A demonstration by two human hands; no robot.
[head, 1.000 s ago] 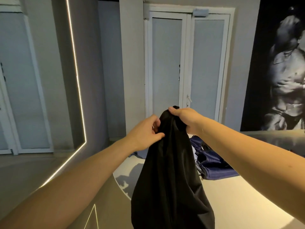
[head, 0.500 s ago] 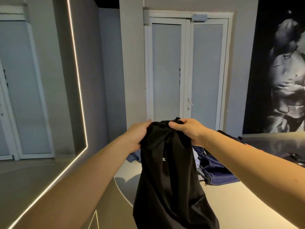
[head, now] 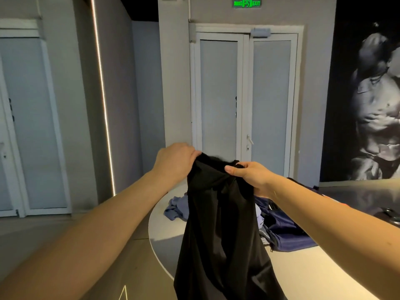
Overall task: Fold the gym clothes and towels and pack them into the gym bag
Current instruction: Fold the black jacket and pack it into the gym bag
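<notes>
High behind black garment [head: 220, 224], seemingly "EXIT" sign [head: 246, 2]

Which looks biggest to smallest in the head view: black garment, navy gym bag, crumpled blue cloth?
1. black garment, nearest the camera
2. navy gym bag, partly hidden behind it
3. crumpled blue cloth, also partly hidden
</notes>
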